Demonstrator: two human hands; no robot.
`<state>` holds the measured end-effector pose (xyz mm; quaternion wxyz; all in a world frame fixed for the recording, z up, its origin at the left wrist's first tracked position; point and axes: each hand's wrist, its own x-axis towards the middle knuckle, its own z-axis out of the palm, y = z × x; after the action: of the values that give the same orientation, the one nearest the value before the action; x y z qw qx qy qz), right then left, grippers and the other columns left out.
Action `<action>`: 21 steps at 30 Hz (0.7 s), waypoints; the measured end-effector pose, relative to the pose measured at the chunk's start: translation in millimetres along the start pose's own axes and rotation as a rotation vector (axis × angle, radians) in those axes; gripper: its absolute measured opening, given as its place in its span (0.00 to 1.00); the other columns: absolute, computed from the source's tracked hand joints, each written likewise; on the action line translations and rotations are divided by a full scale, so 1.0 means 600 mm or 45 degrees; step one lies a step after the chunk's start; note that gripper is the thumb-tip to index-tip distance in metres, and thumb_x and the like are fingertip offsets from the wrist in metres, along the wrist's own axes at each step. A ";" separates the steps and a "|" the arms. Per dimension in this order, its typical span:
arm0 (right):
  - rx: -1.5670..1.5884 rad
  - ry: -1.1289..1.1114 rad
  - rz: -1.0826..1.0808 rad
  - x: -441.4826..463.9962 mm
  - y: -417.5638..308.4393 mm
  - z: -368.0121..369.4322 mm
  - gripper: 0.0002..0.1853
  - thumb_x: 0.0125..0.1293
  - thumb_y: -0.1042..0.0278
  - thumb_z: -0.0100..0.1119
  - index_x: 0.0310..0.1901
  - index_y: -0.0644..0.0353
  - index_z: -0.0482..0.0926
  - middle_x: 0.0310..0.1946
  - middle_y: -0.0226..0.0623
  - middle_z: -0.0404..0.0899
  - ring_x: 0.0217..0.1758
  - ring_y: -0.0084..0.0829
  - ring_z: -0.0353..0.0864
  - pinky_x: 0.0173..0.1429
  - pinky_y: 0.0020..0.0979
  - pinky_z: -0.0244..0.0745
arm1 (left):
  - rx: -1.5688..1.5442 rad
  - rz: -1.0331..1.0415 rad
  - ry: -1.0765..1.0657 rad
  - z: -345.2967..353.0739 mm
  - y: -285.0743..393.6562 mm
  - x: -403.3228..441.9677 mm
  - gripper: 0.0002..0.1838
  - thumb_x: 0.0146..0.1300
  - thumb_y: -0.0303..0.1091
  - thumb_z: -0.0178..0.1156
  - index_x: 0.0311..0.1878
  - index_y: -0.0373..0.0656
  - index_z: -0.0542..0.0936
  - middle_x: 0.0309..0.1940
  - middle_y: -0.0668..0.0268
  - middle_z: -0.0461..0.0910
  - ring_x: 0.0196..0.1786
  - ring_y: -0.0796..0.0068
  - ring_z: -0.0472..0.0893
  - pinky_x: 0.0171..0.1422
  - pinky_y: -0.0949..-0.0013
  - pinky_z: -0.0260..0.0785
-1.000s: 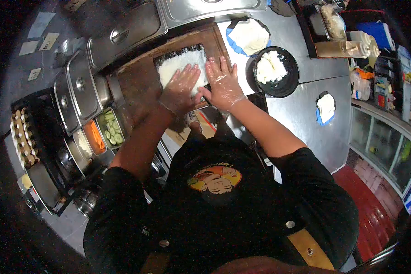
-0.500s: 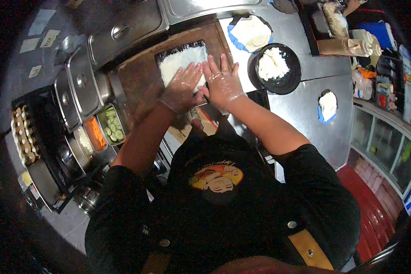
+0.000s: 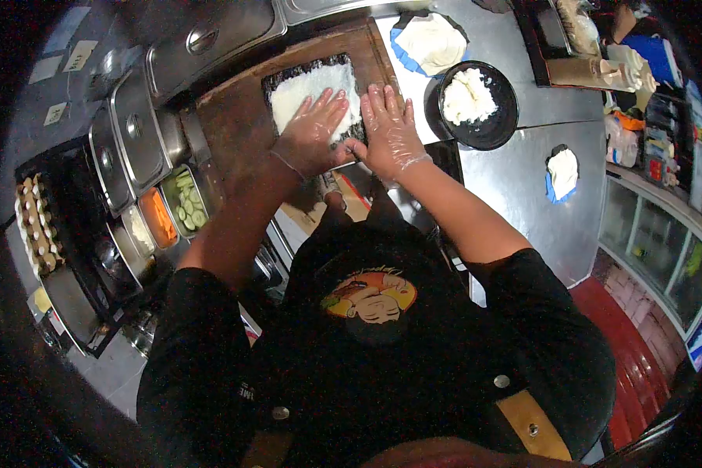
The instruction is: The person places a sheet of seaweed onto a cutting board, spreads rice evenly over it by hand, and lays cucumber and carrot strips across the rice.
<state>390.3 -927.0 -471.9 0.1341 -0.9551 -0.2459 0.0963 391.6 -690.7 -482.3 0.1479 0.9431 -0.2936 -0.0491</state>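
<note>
A dark seaweed sheet (image 3: 270, 83) lies on the brown board (image 3: 238, 97), most of it covered by a layer of white rice (image 3: 304, 92). My left hand (image 3: 313, 134), in a clear plastic glove, rests flat on the lower part of the rice with its fingers spread. Gloved as well, my right hand (image 3: 388, 134) is stretched out along the sheet's right edge, its fingers pointing away from me. Both thumbs come close together at the near edge of the sheet. Part of the rice is hidden under my left hand.
A black bowl of rice (image 3: 498, 125) stands on the steel counter at right, near a white-and-blue cloth (image 3: 431, 45) and a smaller cloth (image 3: 561, 175). At left are lidded steel pans (image 3: 139, 129), cucumber slices (image 3: 187, 207), carrot strips (image 3: 161, 218) and an egg tray (image 3: 37, 226).
My right hand has shifted right, from the rice to the sheet's edge, and a gap has opened between my hands. My left fingers are more spread.
</note>
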 end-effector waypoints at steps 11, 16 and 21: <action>-0.058 -0.152 0.037 0.004 -0.014 -0.012 0.51 0.84 0.32 0.56 0.92 0.64 0.57 0.96 0.52 0.47 0.99 0.60 0.41 0.95 0.74 0.39 | 0.015 0.120 -0.042 -0.025 0.011 -0.006 0.43 0.68 0.49 0.74 0.82 0.37 0.77 0.83 0.51 0.78 0.90 0.46 0.70 0.91 0.32 0.63; -0.021 -0.125 -0.048 -0.001 0.004 -0.019 0.53 0.82 0.31 0.58 0.91 0.66 0.58 0.96 0.52 0.49 0.99 0.60 0.44 0.95 0.75 0.40 | -0.124 0.127 -0.087 -0.026 0.010 -0.012 0.43 0.66 0.43 0.75 0.83 0.37 0.76 0.84 0.51 0.77 0.90 0.47 0.70 0.92 0.33 0.61; 0.058 -0.055 -0.044 0.009 0.014 -0.007 0.51 0.82 0.33 0.59 0.91 0.64 0.59 0.96 0.52 0.49 0.99 0.58 0.44 0.94 0.75 0.42 | -0.247 0.058 0.172 -0.006 0.005 0.002 0.45 0.66 0.45 0.75 0.83 0.33 0.75 0.84 0.46 0.76 0.89 0.42 0.71 0.90 0.32 0.64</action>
<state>399.7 -932.6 -471.0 0.1520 -0.9451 -0.2630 0.1203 391.4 -692.9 -477.9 0.2589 0.9186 -0.2983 -0.0102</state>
